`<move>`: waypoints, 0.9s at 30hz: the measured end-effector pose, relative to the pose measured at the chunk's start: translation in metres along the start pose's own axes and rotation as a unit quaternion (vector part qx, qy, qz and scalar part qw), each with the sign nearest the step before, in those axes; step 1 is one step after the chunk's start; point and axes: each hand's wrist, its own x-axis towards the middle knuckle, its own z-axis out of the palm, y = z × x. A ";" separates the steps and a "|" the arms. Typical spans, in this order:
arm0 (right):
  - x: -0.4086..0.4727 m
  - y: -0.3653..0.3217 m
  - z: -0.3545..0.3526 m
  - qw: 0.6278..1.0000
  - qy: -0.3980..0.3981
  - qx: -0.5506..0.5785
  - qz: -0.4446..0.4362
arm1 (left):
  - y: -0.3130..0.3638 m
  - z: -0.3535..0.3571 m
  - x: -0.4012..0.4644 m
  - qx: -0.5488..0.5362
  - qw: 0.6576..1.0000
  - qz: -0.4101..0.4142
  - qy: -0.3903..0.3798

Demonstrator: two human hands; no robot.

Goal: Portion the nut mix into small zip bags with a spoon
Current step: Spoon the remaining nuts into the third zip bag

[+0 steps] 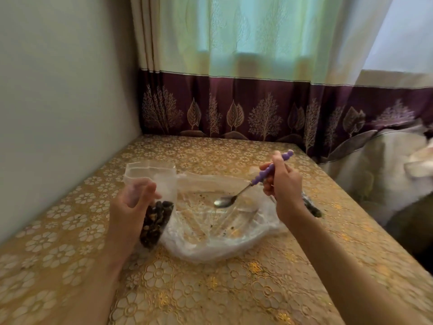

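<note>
Holding zip bag (156,184) left, spoon (236,195) right

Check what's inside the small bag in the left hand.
The small bag holds dark nut mix in its lower half; the upper half looks empty. The left hand covers part of the bag, so contents there are hidden.

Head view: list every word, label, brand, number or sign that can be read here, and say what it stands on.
None: no readable text shows anywhere.
Small zip bag in the left hand: clear plastic, no print visible.
Large plastic bag: clear, only crumbs.
Spoon in the right hand: purple handle, no marking visible.
Tablecloth and curtain: flower, tree and leaf patterns only.
</note>
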 end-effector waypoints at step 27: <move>-0.004 0.025 -0.072 0.914 -0.103 -0.342 0.192 | 0.003 0.115 -0.015 -0.078 0.990 -0.027 -0.110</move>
